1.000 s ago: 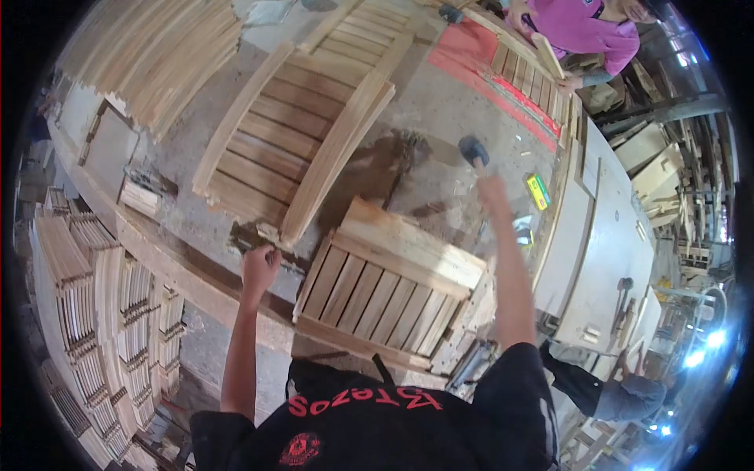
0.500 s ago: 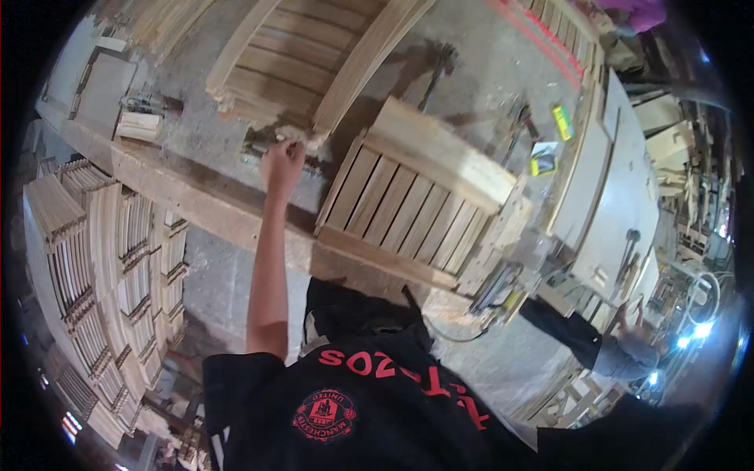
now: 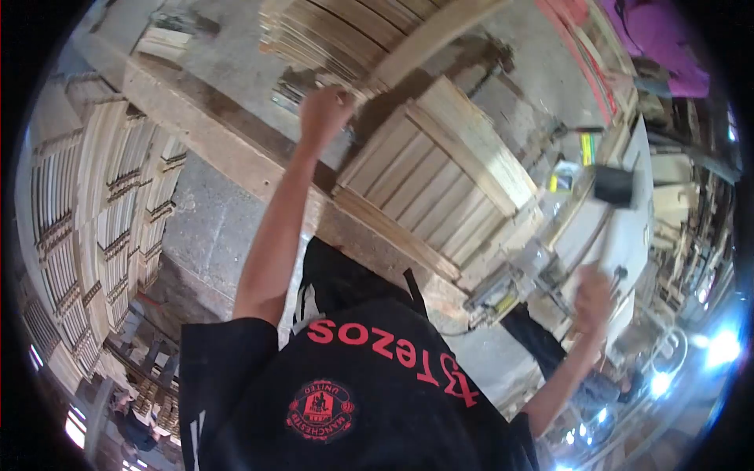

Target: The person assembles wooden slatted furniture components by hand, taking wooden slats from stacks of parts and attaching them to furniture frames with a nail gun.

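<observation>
My left hand (image 3: 326,114) is closed at the near end of a slatted wooden stack (image 3: 338,35), beside small wood bits; what its fingers pinch is too small to make out. My right hand (image 3: 594,298), blurred, is wrapped round the pale handle of a mallet (image 3: 614,186), whose black head is raised over the right side of the bench. Between my hands, a slatted wooden panel (image 3: 428,188) lies at the bench edge, with a wide board (image 3: 475,141) along its far side.
Stacked slatted panels (image 3: 118,204) stand on the left. A clamp-like metal tool (image 3: 499,294) is at the bench's near edge. Yellow packets (image 3: 562,179) lie to the right. A person in purple (image 3: 667,39) is at the upper right. Bench concrete (image 3: 228,133) shows at left.
My right hand has come up from the lower right with the mallet in it, its head now raised. The view has shifted, and my left hand stays by the stack's near end.
</observation>
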`<state>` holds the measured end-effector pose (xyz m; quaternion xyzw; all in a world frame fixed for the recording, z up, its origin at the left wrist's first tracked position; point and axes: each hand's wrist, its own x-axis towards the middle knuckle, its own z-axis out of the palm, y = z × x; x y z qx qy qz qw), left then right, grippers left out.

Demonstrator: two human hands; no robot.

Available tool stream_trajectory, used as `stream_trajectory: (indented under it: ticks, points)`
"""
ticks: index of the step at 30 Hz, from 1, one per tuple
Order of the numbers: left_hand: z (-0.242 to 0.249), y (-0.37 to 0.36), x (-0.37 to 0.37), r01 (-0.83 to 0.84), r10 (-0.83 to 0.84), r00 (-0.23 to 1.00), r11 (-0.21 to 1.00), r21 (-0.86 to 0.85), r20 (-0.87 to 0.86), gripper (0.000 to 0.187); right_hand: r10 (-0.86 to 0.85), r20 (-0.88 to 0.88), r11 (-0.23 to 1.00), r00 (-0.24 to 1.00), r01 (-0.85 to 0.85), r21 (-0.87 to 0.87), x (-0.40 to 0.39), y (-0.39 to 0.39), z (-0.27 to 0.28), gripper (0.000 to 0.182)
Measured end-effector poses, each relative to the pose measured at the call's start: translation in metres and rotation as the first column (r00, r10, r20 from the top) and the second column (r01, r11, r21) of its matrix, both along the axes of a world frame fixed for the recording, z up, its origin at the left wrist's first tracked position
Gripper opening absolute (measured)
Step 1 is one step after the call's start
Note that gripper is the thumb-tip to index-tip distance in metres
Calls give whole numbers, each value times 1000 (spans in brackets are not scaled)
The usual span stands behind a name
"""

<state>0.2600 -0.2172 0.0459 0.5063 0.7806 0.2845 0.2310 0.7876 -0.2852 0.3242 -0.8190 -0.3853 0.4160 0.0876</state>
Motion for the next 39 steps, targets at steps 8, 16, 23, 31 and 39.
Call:
stream_trajectory:
  ticks: [8, 16, 23, 31, 39]
  points:
    - [1, 3, 3, 44, -44, 996, 999, -10, -82, 27, -212, 411, 481, 887, -272, 834, -8, 100, 208, 24]
    - [-4, 0, 2, 2, -5, 999, 997, -74, -43, 29, 57, 555, 745, 830, -405, 530, -1, 241, -12, 21]
    - [4, -1, 7, 13, -15, 1000, 993, -113, -12, 26, 205, 420, 951, 884, -282, 129, -112, 13, -251, 22]
    - [-16, 6, -2, 43, -46, 994, 999, -24, -104, 26, 45, -75, 987, 996, -33, 158, -165, 15, -195, 17]
    - [5, 7, 7, 26, -34, 993, 997, -66, -116, 27, -155, -369, 959, 916, 230, 167, -57, 167, -273, 21]
